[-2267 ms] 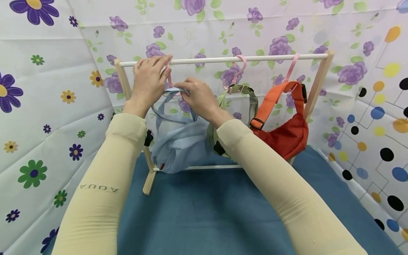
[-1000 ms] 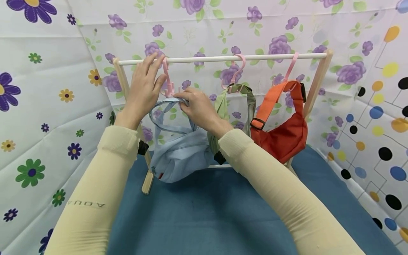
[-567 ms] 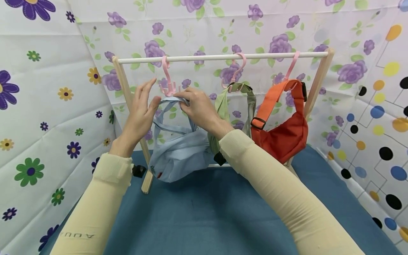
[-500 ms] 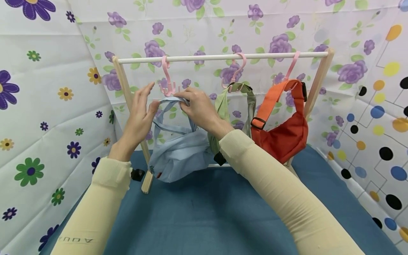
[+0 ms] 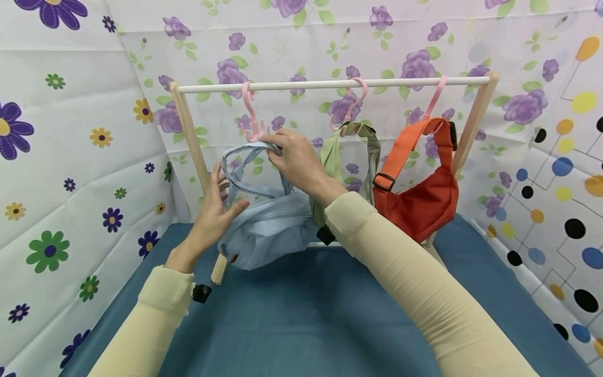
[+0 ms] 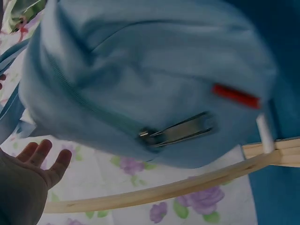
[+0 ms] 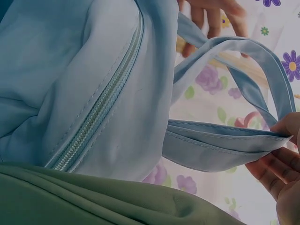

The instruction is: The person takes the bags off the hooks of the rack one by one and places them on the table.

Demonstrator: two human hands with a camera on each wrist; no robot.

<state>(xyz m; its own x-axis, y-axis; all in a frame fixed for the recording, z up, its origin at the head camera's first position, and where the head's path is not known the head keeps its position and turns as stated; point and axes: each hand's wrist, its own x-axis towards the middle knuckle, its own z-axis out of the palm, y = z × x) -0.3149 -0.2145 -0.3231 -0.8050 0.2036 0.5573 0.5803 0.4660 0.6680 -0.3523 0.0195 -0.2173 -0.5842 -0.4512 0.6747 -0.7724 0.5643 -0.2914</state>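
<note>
A light blue bag (image 5: 270, 230) with a zipper hangs at the left of the rack. My right hand (image 5: 299, 159) pinches its strap (image 7: 211, 145) between thumb and fingers, just under a pink hook (image 5: 252, 112) on the rod. Whether the strap sits on that hook or apart from it, I cannot tell. Beside the bag's left side is my left hand (image 5: 212, 220), its fingers spread and holding nothing. From the left wrist, a zipper pull (image 6: 178, 131) and a small red tag (image 6: 236, 96) show on the bag.
The wooden rack's white rod (image 5: 306, 85) spans the back. A green bag (image 5: 332, 157) and a red-orange bag (image 5: 419, 193) hang from pink hooks to the right. Blue cloth (image 5: 301, 314) covers the table, and patterned sheets (image 5: 85, 183) stand around it.
My left hand has let go of the pink hook at the rod and come down beside the bag. The bag's strap has dropped slightly from the hook's lower end, still pinched by my right hand.
</note>
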